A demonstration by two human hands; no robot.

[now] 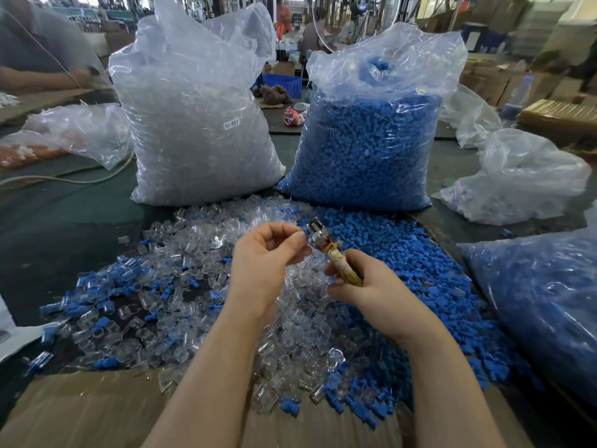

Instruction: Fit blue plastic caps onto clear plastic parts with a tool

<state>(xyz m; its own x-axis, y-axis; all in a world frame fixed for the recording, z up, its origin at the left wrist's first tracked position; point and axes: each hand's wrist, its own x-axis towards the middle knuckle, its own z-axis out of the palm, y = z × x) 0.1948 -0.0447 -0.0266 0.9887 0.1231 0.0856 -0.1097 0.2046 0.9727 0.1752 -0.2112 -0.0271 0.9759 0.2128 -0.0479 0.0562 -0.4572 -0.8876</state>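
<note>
- right hand (365,286) grips the wrapped handle of the tool (319,237); its metal head points up-left, above the heap.
- left hand (268,250) pinches a small blue piece, likely a cap (305,230), against the tool head (clear part hidden, if any).
- risk: a cap seated crooked could jam or pop off into the heap.
- risk: thumb beside the head could get nipped.
- loose clear parts (193,253) and blue caps (420,260) mix below, so a dropped piece is lost.

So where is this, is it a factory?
Most likely a factory or packing workshop. Two huge sacks stand on the table, a bag of clear parts and a bag of blue caps, with loose heaps in front. Cardboard boxes and other workers fill the big hall behind.
</note>
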